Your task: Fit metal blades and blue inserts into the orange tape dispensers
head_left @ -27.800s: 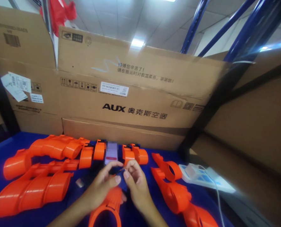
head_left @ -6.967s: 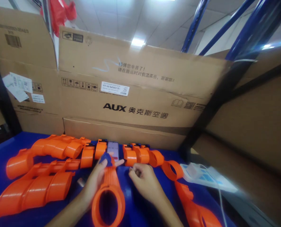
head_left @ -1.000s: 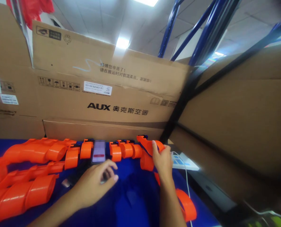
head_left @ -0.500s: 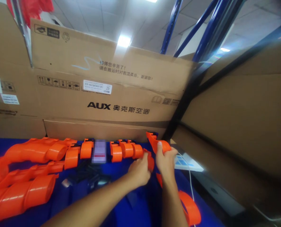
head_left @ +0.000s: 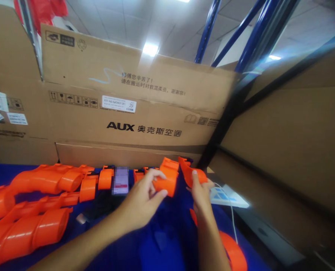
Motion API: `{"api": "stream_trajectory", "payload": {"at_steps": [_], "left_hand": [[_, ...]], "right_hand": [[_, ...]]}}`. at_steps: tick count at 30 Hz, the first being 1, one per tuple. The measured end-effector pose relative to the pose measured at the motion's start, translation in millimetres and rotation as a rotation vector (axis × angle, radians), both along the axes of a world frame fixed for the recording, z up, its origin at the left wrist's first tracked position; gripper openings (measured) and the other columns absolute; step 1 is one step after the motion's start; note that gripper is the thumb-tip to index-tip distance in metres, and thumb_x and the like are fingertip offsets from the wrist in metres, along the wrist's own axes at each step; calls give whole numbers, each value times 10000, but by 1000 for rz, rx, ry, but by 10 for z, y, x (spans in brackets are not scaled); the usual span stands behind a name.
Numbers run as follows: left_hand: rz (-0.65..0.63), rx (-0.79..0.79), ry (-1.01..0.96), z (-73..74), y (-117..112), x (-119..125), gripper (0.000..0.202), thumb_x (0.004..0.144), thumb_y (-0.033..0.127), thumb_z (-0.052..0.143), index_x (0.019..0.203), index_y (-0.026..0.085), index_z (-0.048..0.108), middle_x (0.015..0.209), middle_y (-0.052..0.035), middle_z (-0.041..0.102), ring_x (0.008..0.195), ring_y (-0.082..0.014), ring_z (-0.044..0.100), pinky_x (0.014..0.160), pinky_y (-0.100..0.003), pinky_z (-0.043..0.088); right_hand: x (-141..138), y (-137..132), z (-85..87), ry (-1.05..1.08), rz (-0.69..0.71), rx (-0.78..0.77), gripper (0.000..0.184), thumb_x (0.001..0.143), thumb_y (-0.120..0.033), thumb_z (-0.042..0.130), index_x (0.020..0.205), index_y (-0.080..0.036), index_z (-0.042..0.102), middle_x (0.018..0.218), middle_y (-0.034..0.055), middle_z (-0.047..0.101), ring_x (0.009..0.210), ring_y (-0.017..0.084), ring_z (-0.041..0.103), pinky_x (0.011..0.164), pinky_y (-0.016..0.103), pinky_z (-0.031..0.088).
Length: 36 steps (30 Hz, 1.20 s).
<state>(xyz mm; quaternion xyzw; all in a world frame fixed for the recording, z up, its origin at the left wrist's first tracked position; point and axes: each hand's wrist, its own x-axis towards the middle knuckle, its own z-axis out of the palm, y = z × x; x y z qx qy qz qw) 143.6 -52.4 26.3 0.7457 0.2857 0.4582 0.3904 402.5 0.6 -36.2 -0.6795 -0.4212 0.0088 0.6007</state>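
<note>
My left hand (head_left: 144, 197) is closed with thumb and fingers on an orange curved plastic piece (head_left: 170, 178), which is tilted above the blue surface. To its right, my right hand (head_left: 200, 190) grips another orange curved plastic piece (head_left: 187, 171) with a dark part at its upper end. The two pieces are close together but look apart. Behind my left hand, more orange pieces (head_left: 138, 175) are partly hidden. A phone-like device (head_left: 120, 181) stands upright to the left of them.
Stacked orange pieces (head_left: 43, 226) lie at the left on the blue surface (head_left: 161, 259). Dark small parts (head_left: 99, 207) lie near the middle. Another orange piece (head_left: 235, 252) sits beside my right forearm. A white cable (head_left: 232, 210) runs at the right, and a cardboard box (head_left: 144, 146) stands behind.
My left hand has shifted left and up, and its orange piece has been raised and turned into fuller view. My right hand keeps its hold, nearly in place.
</note>
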Motion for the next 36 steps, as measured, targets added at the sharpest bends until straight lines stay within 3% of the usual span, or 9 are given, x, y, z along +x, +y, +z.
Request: {"api": "stream_trajectory", "payload": {"at_steps": [5,9,15,19,22,24,26,29,36], "left_hand": [[184,14,39,-191,-9,-783,282,951,302,576,1226,283,517,764,49,438,690,-157,478,681,-300,408],[253,112,132,-420,15,-1176,273,952,313,593,1218,295,538,807,35,479,704,-158,484,690,-308,413],[236,186,88,-532,68,-1269,293,957,275,597,1238,308,523,1009,-17,583,793,-168,533,749,-319,449],[178,205,78,-597,82,-1212,289,949,236,602,1221,305,532,1013,-17,588,788,-161,530,735,-300,448],[86,149,93,-649,34,-1196,311,951,233,598,1235,319,504,1020,-13,573,844,-171,545,776,-304,459],[6,103,119,-667,-22,-1197,318,955,240,594,1239,334,485,1034,-11,566,885,-177,551,817,-315,465],[-61,71,161,-669,-76,-1198,321,957,248,593,1241,343,476,1042,-9,563,901,-177,550,842,-320,463],[-124,51,215,-667,-115,-1190,295,958,259,597,1220,338,487,1040,-10,558,884,-171,535,843,-321,453],[-157,-35,144,-731,-125,-1168,330,955,278,604,1248,338,466,1040,-20,538,897,-176,524,870,-335,443]], "right_hand": [[-120,59,-44,-10,-23,-262,666,872,-662,476,1258,-120,494,1233,206,546,1032,336,632,854,413,548],[-204,38,-12,-50,-23,-435,712,869,-657,482,1320,-107,450,1268,237,532,1115,367,608,935,454,505],[-298,-143,203,-136,-44,-574,786,840,-689,522,1347,-93,453,1230,269,559,1083,440,619,937,573,447],[-530,-262,338,-203,-85,-382,672,906,-663,421,1355,-166,470,1281,227,522,1124,397,581,924,533,450],[-884,-301,326,-19,317,27,522,939,-606,437,1238,-193,546,990,107,627,814,247,621,699,362,503],[-1144,-319,280,189,670,36,535,946,-590,477,1343,-231,479,863,36,633,588,159,534,525,272,434],[-1354,-338,231,353,858,-32,524,954,-588,480,1354,-249,483,801,3,626,464,109,427,423,228,329],[-1508,-353,167,486,926,-120,462,903,-561,605,1237,-245,562,681,-45,576,413,77,335,386,199,245],[-1528,-314,72,553,919,-124,473,869,-519,684,1233,-247,553,658,-52,592,416,81,397,393,197,313]]}}
